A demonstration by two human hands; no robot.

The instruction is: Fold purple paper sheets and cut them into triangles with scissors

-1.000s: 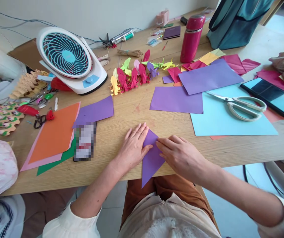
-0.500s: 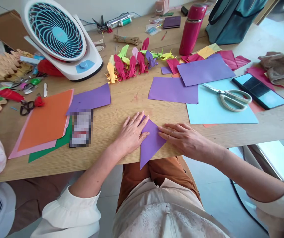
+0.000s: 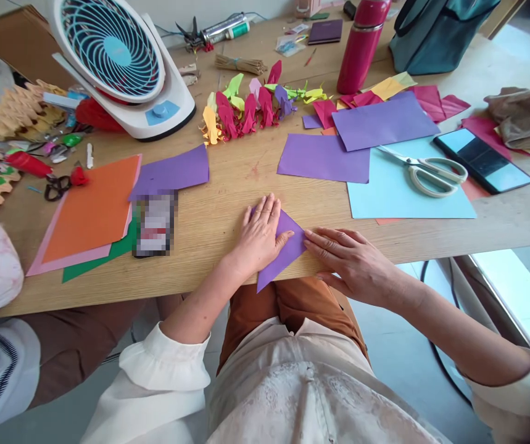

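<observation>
A folded purple paper triangle (image 3: 282, 253) lies at the near edge of the wooden table (image 3: 227, 203), its lower tip hanging over the edge. My left hand (image 3: 259, 234) lies flat on its left part with fingers spread. My right hand (image 3: 345, 259) rests flat beside it, fingertips touching the triangle's right edge. Neither hand grips anything.
Purple sheets (image 3: 324, 159), a light blue sheet (image 3: 398, 194) with white scissors (image 3: 431, 171), several folded paper cranes (image 3: 250, 111), a white and blue fan (image 3: 121, 61), a red flask (image 3: 361, 43), a tablet (image 3: 482, 159), orange paper (image 3: 89, 209) and a phone (image 3: 154, 223). Another person sits at left.
The view has tilted down and shifted. My right hand slid a little right along the triangle's edge, and my left hand now covers more of the paper.
</observation>
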